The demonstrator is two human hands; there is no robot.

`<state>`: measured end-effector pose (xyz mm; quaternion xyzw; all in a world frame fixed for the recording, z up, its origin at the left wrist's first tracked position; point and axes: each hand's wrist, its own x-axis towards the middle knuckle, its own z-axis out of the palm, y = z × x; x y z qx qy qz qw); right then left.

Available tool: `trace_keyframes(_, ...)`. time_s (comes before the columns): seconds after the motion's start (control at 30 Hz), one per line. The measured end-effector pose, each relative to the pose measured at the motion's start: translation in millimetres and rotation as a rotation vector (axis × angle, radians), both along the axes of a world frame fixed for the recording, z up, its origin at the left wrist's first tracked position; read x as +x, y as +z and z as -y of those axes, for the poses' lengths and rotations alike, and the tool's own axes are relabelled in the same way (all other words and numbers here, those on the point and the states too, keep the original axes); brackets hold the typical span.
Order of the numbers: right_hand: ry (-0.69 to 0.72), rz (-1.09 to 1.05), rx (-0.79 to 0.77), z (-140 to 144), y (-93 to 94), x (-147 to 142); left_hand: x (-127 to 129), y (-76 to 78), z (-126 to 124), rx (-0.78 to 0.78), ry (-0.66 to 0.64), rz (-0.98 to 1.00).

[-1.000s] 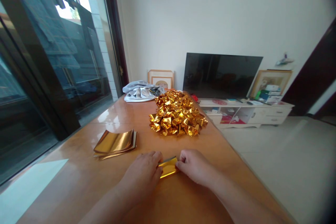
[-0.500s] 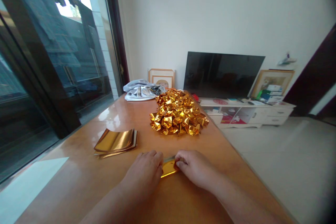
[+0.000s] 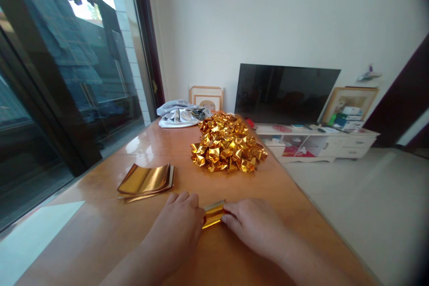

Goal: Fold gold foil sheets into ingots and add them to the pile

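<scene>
At the near edge of the glossy orange-brown wooden table (image 3: 100, 232), a small folded piece of shiny gold foil paper (image 3: 213, 215) lies between the two hands, resting on the table surface. Left hand (image 3: 177, 228): palm down, fingers curled, fingertips pressed against the left end of the foil piece. Right hand (image 3: 251, 225): palm down, thumb and fingers closed on the right end of the same piece. Hands close together, only a short stretch of foil showing between them. To the left and a little farther back, a flat stack of gold foil sheets (image 3: 146, 180), top sheet curling up at the left edge, apart from the hands. Farther along the table, a heap of crumpled folded gold foil pieces (image 3: 227, 144). Beyond it at the far end, a bundle of grey and white cloth (image 3: 179, 114). Off the table, against the white wall, a black flat television (image 3: 286, 94) on a low white cabinet (image 3: 335, 140).
</scene>
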<state>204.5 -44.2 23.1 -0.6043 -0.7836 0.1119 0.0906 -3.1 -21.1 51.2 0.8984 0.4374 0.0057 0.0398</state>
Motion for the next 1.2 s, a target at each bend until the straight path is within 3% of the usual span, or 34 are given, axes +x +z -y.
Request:
trace_keyframes(0.2, -0.018, 0.024, 0.028, 0.5, -3.4, -1.8, 5.1, -17.0, 10.5, 0.050, -0.033, -0.031)
trace_keyframes(0.37, -0.014, 0.019, 0.037, 0.6, -4.3, -2.1, 7.5, -25.7, 21.1, -0.049, -0.094, -0.058)
trace_keyframes(0.67, -0.029, -0.027, -0.013, 1.8, -3.6, -2.8, 3.4, -54.4, 23.7, -0.085, -0.084, -0.128)
trace_keyframes(1.2, -0.039, -0.036, -0.044, 3.1, -2.3, -1.2, 8.1, -36.6, 23.2, -0.158, -0.047, -0.130)
